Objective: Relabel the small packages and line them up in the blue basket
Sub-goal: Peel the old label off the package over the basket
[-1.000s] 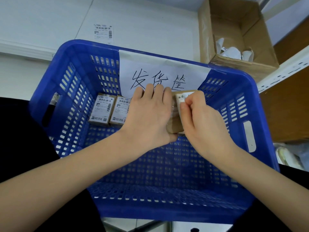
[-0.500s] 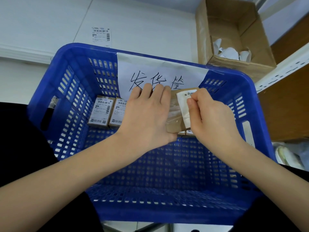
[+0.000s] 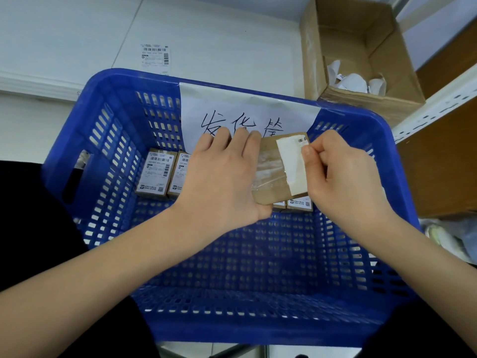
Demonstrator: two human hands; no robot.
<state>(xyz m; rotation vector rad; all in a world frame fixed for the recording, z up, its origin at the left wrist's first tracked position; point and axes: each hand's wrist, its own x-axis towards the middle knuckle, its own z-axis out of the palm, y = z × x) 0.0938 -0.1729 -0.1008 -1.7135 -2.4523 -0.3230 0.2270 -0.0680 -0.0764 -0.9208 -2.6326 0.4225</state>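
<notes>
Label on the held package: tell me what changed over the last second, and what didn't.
The right hand has peeled the white label off the brown package, from a pinched top corner to most of it lifted and folded back toward the right, with clear tape showing beneath. The left hand keeps gripping the package above the blue basket. The labelled packages in the row have stayed put.
</notes>
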